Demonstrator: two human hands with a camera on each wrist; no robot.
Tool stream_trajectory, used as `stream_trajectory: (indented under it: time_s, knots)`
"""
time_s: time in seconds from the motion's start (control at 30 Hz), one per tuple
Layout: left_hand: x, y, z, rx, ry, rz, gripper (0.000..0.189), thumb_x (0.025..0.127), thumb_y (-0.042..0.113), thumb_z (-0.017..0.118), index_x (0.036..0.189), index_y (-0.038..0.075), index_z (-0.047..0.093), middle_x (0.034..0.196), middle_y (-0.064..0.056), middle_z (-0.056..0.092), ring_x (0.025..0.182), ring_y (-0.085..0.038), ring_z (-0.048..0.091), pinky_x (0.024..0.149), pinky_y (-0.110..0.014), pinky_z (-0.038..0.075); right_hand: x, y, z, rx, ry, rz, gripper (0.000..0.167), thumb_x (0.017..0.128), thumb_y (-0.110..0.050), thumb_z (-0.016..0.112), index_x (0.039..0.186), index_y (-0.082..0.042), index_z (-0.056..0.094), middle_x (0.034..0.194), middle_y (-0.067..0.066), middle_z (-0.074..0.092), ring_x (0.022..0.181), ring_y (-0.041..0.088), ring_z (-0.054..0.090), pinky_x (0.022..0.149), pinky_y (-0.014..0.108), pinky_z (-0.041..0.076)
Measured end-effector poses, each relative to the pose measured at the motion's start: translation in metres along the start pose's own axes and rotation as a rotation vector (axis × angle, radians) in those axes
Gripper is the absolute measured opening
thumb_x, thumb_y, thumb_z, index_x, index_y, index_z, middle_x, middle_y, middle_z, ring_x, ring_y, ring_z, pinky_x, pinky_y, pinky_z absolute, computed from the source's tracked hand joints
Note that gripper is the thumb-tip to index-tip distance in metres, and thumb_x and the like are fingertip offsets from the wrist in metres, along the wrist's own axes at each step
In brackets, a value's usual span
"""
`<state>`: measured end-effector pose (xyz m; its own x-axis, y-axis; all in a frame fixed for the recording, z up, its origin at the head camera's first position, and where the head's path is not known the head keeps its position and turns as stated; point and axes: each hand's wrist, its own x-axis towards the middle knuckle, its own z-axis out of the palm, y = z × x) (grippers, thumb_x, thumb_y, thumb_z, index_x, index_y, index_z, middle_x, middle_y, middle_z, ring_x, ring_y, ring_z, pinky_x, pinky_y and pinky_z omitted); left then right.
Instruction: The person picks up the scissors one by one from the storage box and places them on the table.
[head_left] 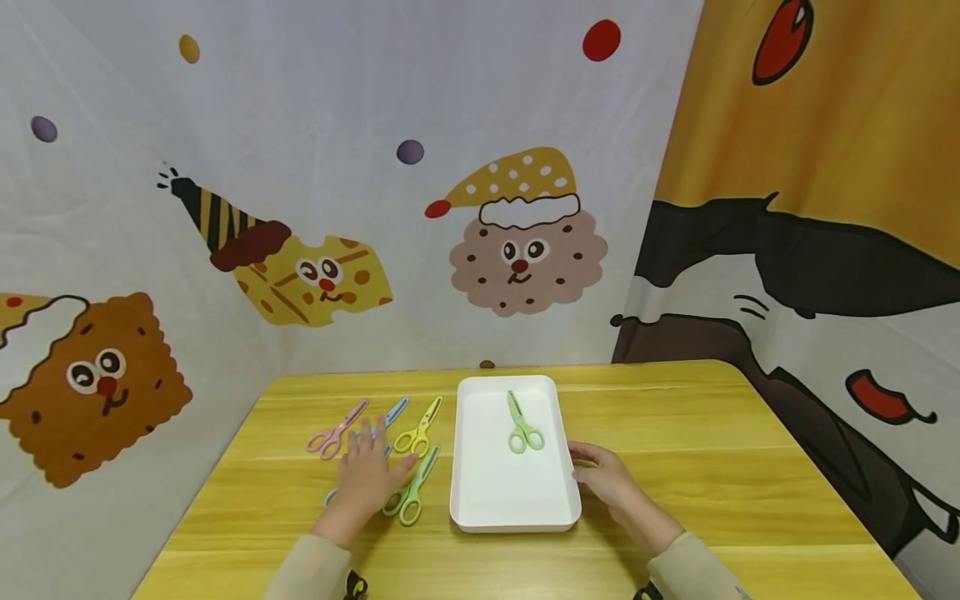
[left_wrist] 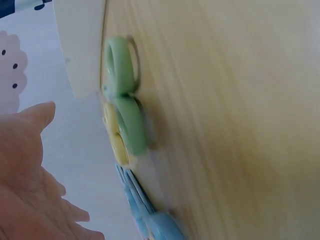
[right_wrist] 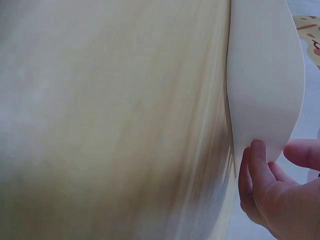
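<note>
My left hand (head_left: pixel 366 479), fingers spread and straight, is over the left group of scissors and hides part of them. Under and around it lie blue scissors (head_left: pixel 394 410), with green scissors (head_left: pixel 411 504) beside the thumb. In the left wrist view the palm (left_wrist: pixel 20 170) holds nothing, and blue handles (left_wrist: pixel 165 227) show below it. With thumb at the rim and fingers against the outer wall, my right hand (head_left: pixel 609 481) grips the right side of a white tray (head_left: pixel 513 504). Inside the tray lies one pair of light green scissors (head_left: pixel 525 435), handles toward me.
Pink scissors (head_left: pixel 336 433) lie at the far left of the group, and yellow scissors (head_left: pixel 418 432) lie close to the tray's left side. The wooden table (head_left: pixel 712 467) ends at a cartoon-printed cloth (head_left: pixel 360 100) behind it.
</note>
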<state>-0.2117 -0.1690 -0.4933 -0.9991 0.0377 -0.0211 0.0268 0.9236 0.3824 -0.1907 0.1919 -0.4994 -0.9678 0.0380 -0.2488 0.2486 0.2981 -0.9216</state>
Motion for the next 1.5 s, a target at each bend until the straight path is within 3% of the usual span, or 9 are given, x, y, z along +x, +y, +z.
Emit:
stream_trajectory:
  time_s: [0.13, 0.47, 0.67, 0.9, 1.1, 1.5]
  knots:
    - [0.003, 0.01, 0.003, 0.005, -0.004, -0.006, 0.094, 0.09, 0.06, 0.047, 0.151, 0.004, 0.001, 0.154, -0.027, -0.001, 0.139, -0.052, 0.002, 0.107, -0.068, 0.015, 0.001, 0.001, 0.0, -0.005, 0.003, 0.003, 0.044, 0.086, 0.003, 0.053, 0.13, 0.003, 0.052, 0.127, 0.022, 0.054, 0.111, 0.031, 0.055, 0.087, 0.041, 0.049]
    - [0.011, 0.029, 0.015, -0.054, 0.035, 0.008, 0.093, 0.087, 0.057, 0.055, 0.151, 0.004, 0.012, 0.155, -0.026, 0.007, 0.139, -0.051, 0.01, 0.107, -0.068, 0.015, 0.001, 0.001, 0.0, 0.003, 0.0, 0.008, 0.044, 0.086, 0.004, 0.052, 0.13, 0.003, 0.052, 0.128, 0.022, 0.054, 0.11, 0.031, 0.056, 0.087, 0.042, 0.051]
    - [0.014, 0.04, 0.018, -0.095, 0.014, 0.021, 0.094, 0.087, 0.059, 0.054, 0.152, 0.007, 0.01, 0.156, -0.024, 0.003, 0.141, -0.049, 0.005, 0.107, -0.069, 0.012, 0.002, 0.002, 0.001, 0.008, -0.001, 0.009, 0.044, 0.086, 0.004, 0.052, 0.13, 0.004, 0.052, 0.128, 0.022, 0.053, 0.108, 0.03, 0.057, 0.085, 0.04, 0.052]
    - [0.017, 0.055, 0.017, -0.087, -0.027, 0.018, 0.096, 0.086, 0.063, 0.052, 0.152, 0.01, 0.008, 0.157, -0.021, 0.0, 0.142, -0.045, 0.001, 0.111, -0.064, 0.011, 0.005, 0.004, 0.001, 0.035, -0.013, -0.017, 0.044, 0.086, 0.005, 0.052, 0.13, 0.006, 0.051, 0.128, 0.025, 0.052, 0.103, 0.028, 0.06, 0.078, 0.039, 0.053]
    - [0.021, 0.07, 0.023, -0.088, -0.025, 0.011, 0.092, 0.086, 0.057, 0.057, 0.152, 0.009, 0.014, 0.157, -0.022, 0.007, 0.143, -0.044, 0.005, 0.111, -0.063, 0.015, 0.006, 0.005, 0.001, 0.038, -0.016, -0.015, 0.044, 0.086, 0.005, 0.052, 0.13, 0.007, 0.05, 0.128, 0.026, 0.052, 0.102, 0.029, 0.06, 0.078, 0.04, 0.054]
    - [0.024, 0.099, 0.032, -0.066, -0.007, 0.06, 0.094, 0.084, 0.056, 0.06, 0.151, 0.007, 0.017, 0.156, -0.022, 0.01, 0.142, -0.045, 0.009, 0.11, -0.062, 0.018, 0.005, 0.004, 0.001, 0.043, -0.01, -0.016, 0.044, 0.085, 0.006, 0.052, 0.129, 0.007, 0.051, 0.127, 0.026, 0.053, 0.1, 0.027, 0.06, 0.077, 0.039, 0.054]
